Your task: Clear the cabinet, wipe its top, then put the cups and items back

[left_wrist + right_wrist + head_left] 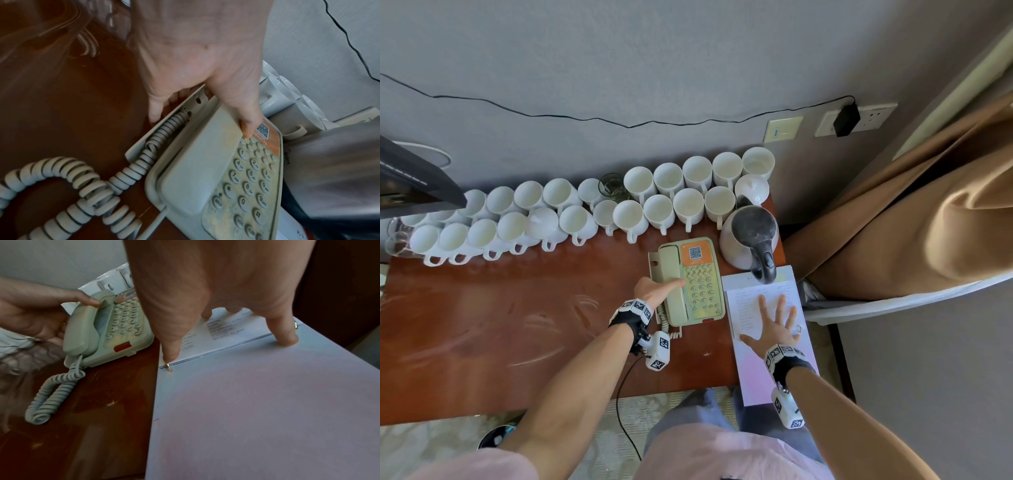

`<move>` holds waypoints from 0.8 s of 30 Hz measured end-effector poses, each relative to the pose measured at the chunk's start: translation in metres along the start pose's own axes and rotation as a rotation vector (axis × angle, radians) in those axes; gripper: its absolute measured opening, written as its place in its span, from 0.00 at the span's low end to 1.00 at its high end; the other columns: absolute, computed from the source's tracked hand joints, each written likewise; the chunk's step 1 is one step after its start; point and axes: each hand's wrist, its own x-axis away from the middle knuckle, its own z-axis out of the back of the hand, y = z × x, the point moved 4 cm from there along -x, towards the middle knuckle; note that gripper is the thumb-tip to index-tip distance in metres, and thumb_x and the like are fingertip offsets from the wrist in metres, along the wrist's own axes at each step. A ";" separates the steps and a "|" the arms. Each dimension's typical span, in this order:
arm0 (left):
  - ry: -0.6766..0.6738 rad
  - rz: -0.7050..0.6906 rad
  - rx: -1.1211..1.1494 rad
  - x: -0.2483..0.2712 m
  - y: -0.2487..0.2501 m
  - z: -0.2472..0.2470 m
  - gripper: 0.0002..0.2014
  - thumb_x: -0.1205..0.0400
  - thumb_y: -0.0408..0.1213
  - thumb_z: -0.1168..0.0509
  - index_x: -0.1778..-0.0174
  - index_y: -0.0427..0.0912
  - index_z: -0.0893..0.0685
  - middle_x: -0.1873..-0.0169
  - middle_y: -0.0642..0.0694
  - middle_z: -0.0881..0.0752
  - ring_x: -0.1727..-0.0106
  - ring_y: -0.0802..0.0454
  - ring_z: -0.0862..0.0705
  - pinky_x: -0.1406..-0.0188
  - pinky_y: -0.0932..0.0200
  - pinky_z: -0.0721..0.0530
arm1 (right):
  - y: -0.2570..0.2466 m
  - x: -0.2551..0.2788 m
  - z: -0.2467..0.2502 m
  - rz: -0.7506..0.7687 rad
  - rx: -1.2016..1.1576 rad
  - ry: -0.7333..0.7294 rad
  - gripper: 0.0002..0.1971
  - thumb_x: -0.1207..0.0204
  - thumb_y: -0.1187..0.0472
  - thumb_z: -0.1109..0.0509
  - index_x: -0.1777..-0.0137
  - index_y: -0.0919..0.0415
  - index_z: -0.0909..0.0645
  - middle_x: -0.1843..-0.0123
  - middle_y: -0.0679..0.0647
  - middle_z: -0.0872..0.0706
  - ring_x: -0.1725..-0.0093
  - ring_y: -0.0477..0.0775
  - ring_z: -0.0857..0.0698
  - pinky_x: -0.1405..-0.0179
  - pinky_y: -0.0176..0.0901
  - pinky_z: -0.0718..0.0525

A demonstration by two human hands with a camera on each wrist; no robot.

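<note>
While L hand (654,291) grips it, phone (697,284) runs front-to-back.

Roughly two dozen white cups (688,202), three glasses (614,185), one telephone (698,284), one kettle (746,236), one ring-bound booklet (763,377)

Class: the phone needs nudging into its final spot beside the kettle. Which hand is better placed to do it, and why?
Left. The left hand already grips the phone at its handset side, thumb on top. The right hand lies flat with spread fingers on the binder.
</note>
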 end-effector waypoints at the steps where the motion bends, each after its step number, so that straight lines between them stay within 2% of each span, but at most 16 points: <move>1: -0.002 -0.004 0.003 -0.002 0.002 -0.001 0.37 0.44 0.62 0.15 0.46 0.41 0.10 0.53 0.47 0.08 0.51 0.49 0.10 0.52 0.54 0.11 | 0.000 0.000 0.000 0.000 0.003 0.005 0.61 0.29 0.25 0.31 0.18 0.34 0.80 0.18 0.53 0.87 0.13 0.71 0.72 0.19 0.79 0.39; 4: 0.000 -0.013 0.005 -0.003 0.011 -0.003 0.37 0.44 0.62 0.15 0.46 0.41 0.10 0.53 0.47 0.08 0.51 0.49 0.10 0.52 0.53 0.11 | -0.001 0.001 0.002 0.006 0.022 0.021 0.61 0.29 0.25 0.31 0.17 0.34 0.79 0.16 0.54 0.84 0.13 0.72 0.70 0.20 0.78 0.38; 9: -0.001 -0.032 -0.003 -0.008 0.020 -0.002 0.39 0.47 0.64 0.16 0.46 0.41 0.10 0.54 0.47 0.08 0.51 0.49 0.09 0.50 0.51 0.09 | -0.001 0.000 0.004 0.014 0.056 0.053 0.60 0.30 0.25 0.30 0.15 0.34 0.75 0.14 0.55 0.80 0.12 0.73 0.66 0.22 0.75 0.29; 15: 0.024 -0.040 0.011 -0.010 0.020 -0.002 0.42 0.51 0.66 0.16 0.46 0.41 0.09 0.53 0.46 0.07 0.51 0.48 0.09 0.48 0.49 0.08 | 0.000 -0.001 0.002 0.027 0.072 0.091 0.60 0.30 0.24 0.31 0.15 0.35 0.75 0.14 0.56 0.79 0.12 0.73 0.64 0.23 0.74 0.28; 18: 0.036 -0.068 -0.001 -0.004 0.022 -0.003 0.40 0.46 0.64 0.15 0.44 0.41 0.10 0.51 0.45 0.08 0.51 0.48 0.09 0.52 0.52 0.09 | 0.001 -0.001 0.000 0.021 0.074 0.103 0.60 0.30 0.24 0.31 0.15 0.35 0.75 0.14 0.56 0.79 0.12 0.74 0.64 0.24 0.74 0.27; 20: 0.064 -0.095 -0.032 0.000 0.022 -0.004 0.43 0.43 0.64 0.15 0.38 0.42 0.16 0.44 0.45 0.11 0.46 0.48 0.12 0.50 0.51 0.11 | 0.001 0.000 0.000 0.023 0.064 0.107 0.60 0.30 0.24 0.31 0.15 0.35 0.75 0.14 0.56 0.80 0.12 0.74 0.65 0.23 0.75 0.28; 22: 0.131 -0.184 -0.140 0.002 0.022 -0.005 0.49 0.44 0.65 0.15 0.31 0.45 0.23 0.39 0.47 0.18 0.39 0.47 0.16 0.41 0.47 0.13 | 0.001 0.002 0.002 0.020 0.058 0.090 0.60 0.30 0.25 0.30 0.15 0.35 0.75 0.14 0.55 0.80 0.13 0.73 0.66 0.23 0.76 0.28; 24: 0.202 -0.448 -0.378 0.014 0.031 -0.006 0.53 0.41 0.64 0.16 0.23 0.48 0.30 0.31 0.46 0.23 0.29 0.46 0.23 0.28 0.44 0.19 | 0.000 0.005 0.005 0.018 0.032 0.063 0.60 0.29 0.26 0.30 0.14 0.35 0.74 0.14 0.56 0.79 0.12 0.73 0.66 0.23 0.76 0.29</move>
